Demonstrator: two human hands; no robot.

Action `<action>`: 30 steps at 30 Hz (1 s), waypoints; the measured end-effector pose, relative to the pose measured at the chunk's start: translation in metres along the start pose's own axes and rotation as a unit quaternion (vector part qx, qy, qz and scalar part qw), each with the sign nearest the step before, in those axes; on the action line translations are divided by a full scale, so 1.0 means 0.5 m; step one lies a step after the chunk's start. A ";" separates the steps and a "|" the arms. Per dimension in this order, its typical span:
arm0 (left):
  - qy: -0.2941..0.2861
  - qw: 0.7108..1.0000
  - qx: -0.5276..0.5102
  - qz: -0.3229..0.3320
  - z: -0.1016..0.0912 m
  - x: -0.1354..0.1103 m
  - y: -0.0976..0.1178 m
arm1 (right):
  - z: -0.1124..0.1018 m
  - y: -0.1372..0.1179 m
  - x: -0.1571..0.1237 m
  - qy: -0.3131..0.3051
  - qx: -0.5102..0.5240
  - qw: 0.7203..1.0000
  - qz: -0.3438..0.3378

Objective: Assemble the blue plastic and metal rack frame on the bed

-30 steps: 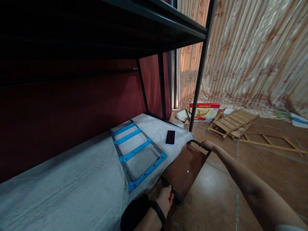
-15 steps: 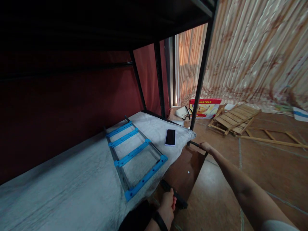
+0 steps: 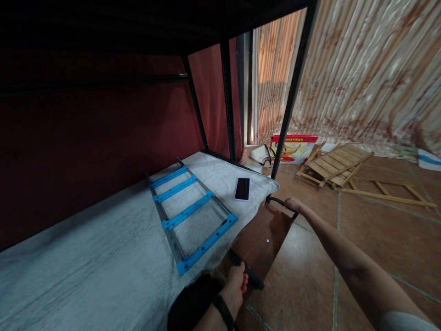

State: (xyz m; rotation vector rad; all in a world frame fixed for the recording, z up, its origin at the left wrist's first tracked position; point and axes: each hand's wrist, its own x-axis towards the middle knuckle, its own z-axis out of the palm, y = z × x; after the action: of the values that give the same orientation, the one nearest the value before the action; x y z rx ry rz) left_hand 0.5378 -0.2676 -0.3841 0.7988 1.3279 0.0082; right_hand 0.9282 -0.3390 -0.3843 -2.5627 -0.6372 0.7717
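Note:
A brown wood-look board (image 3: 265, 236) with black bars along its two ends stretches between my hands, low beside the bed edge. My left hand (image 3: 237, 278) is closed around the black bar at the near end. At the far end, my right hand (image 3: 293, 205) grips a curved black bar. Just left of the board, on the pale bed cover, lies a flat rack (image 3: 189, 210) with blue crosspieces and grey side rails. A phone (image 3: 242, 189), dark screen up, rests near the cover's right edge.
A dark metal post (image 3: 291, 99) rises at the bed's far corner, below a dark upper deck. Folded wooden slatted furniture (image 3: 339, 163), a red and yellow box (image 3: 292, 149) and a white bag (image 3: 259, 155) are on the tiled floor. A patterned curtain (image 3: 372, 69) hangs behind.
My view has tilted slightly, so the bed, rack and phone appear a little higher in the picture. Both hands keep their hold on the board.

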 end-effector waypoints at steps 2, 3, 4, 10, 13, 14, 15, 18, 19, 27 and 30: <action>-0.018 1.000 0.002 -0.007 0.004 0.001 -0.008 | -0.006 0.008 -0.002 -0.011 -0.022 0.999 0.027; -0.025 1.000 0.002 -0.012 0.007 0.001 -0.013 | -0.009 0.011 -0.004 -0.015 -0.030 0.999 0.035; -0.029 1.000 0.002 -0.011 0.011 0.002 -0.019 | -0.012 0.014 -0.005 -0.014 -0.036 0.999 0.039; -0.034 0.999 0.000 0.021 0.014 0.008 -0.033 | -0.008 0.019 -0.025 0.031 -0.055 0.998 0.002; -0.043 0.999 0.003 0.018 0.007 0.007 -0.031 | -0.004 0.015 -0.040 0.051 -0.069 0.996 -0.024; -0.044 0.999 0.007 0.020 0.005 0.006 -0.031 | -0.004 0.013 -0.045 0.056 -0.074 0.995 -0.032; -0.045 0.999 0.010 0.023 0.004 0.005 -0.030 | -0.005 0.011 -0.050 0.060 -0.081 0.994 -0.038; -0.040 0.999 0.017 0.027 0.002 0.000 -0.029 | -0.012 0.006 -0.065 0.071 -0.103 0.991 -0.055; -0.040 0.999 0.019 0.028 0.002 -0.001 -0.028 | -0.015 0.004 -0.070 0.074 -0.112 0.989 -0.061; -0.054 0.998 0.033 0.024 -0.003 -0.018 -0.019 | -0.027 0.002 -0.090 0.083 -0.195 0.972 -0.099; -0.049 0.998 0.028 0.020 -0.007 -0.027 -0.015 | -0.021 0.007 -0.084 0.081 -0.228 0.964 -0.109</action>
State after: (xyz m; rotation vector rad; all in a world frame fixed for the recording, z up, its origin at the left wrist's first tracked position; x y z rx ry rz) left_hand 0.5278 -0.2774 -0.3769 0.8635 1.2246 -0.0359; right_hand 0.9042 -0.3663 -0.3603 -2.8487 -1.1304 0.3668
